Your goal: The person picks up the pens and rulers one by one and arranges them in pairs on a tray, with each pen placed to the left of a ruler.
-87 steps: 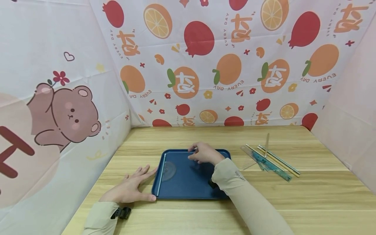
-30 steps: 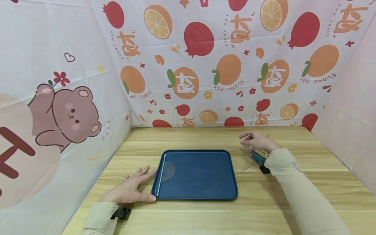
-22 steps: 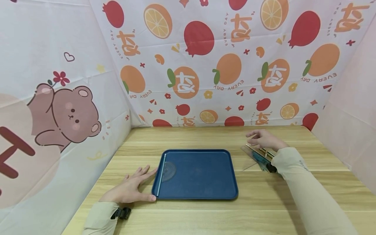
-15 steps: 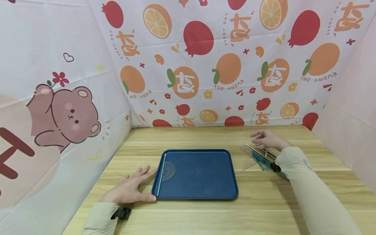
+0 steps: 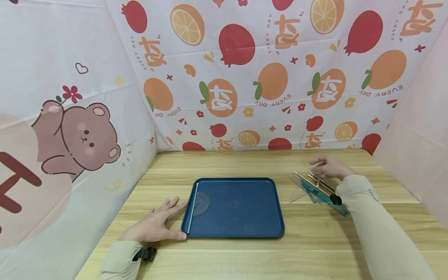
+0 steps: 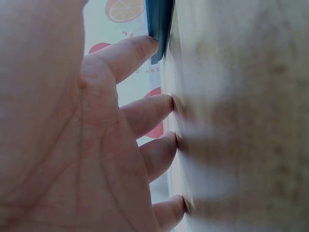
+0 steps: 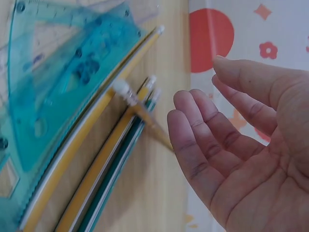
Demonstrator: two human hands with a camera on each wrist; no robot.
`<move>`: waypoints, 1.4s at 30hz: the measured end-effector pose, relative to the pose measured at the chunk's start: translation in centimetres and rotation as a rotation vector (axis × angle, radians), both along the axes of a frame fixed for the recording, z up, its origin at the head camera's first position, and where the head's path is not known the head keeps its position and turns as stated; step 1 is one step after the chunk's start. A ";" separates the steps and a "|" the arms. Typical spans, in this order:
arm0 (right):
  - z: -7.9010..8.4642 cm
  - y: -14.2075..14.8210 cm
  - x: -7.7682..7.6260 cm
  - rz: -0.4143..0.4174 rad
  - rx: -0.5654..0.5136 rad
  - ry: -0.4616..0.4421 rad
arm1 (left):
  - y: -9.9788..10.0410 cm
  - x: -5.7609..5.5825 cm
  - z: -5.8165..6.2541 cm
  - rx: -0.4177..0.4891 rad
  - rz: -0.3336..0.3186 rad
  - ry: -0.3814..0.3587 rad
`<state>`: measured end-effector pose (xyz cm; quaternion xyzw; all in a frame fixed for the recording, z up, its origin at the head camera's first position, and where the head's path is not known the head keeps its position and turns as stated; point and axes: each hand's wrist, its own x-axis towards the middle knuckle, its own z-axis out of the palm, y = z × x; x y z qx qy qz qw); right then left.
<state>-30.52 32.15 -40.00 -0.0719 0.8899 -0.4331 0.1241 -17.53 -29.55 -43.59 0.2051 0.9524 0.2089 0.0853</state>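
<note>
My left hand (image 5: 159, 221) rests with fingers spread at the left edge of a blue tray (image 5: 241, 217), the thumb by its near corner. Inside the tray lie a pencil (image 5: 192, 210) along the left side and a clear round protractor (image 5: 202, 204). Over the far end of a stationery pile hovers my right hand (image 5: 330, 167), fingers loosely bent and nothing between them. Below it are yellow pencils (image 7: 106, 169), a green pencil (image 7: 115, 178), and a pencil with a white eraser (image 7: 141, 111) lying crosswise, partly hidden behind the fingers.
Teal set squares and rulers (image 7: 58, 106) lie beside the pencils, with a clear ruler piece (image 5: 296, 197) at their left. Wooden tabletop (image 5: 227, 254) surrounds the tray. Printed cloth walls (image 5: 231, 128) stand behind and at both sides.
The right hand has left the space over the tray and moved right to the stationery pile, then drifted further right along it. The left hand and tray stay put.
</note>
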 end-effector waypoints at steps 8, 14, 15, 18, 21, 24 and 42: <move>-0.9 1.5 0.0 -0.016 0.047 -0.005 | 0.1 0.2 0.1 0.003 -0.001 -0.003; -1.6 2.5 0.2 -0.049 0.064 -0.050 | 0.0 0.1 0.0 -0.002 -0.001 -0.003; -1.8 2.6 0.2 -0.052 0.060 -0.057 | 0.0 0.0 0.0 -0.002 -0.003 -0.004; -2.2 2.8 0.1 -0.062 0.034 -0.076 | 0.0 0.0 0.1 0.000 -0.003 -0.007; -2.5 2.9 -0.1 -0.080 0.027 -0.081 | 0.1 0.0 0.0 0.001 0.002 -0.013; -2.7 3.0 -0.3 -0.089 0.062 -0.074 | 0.1 0.0 0.0 0.000 0.003 -0.013; -2.7 2.7 -0.5 -0.094 0.292 0.035 | 0.1 0.0 0.1 0.010 -0.001 -0.019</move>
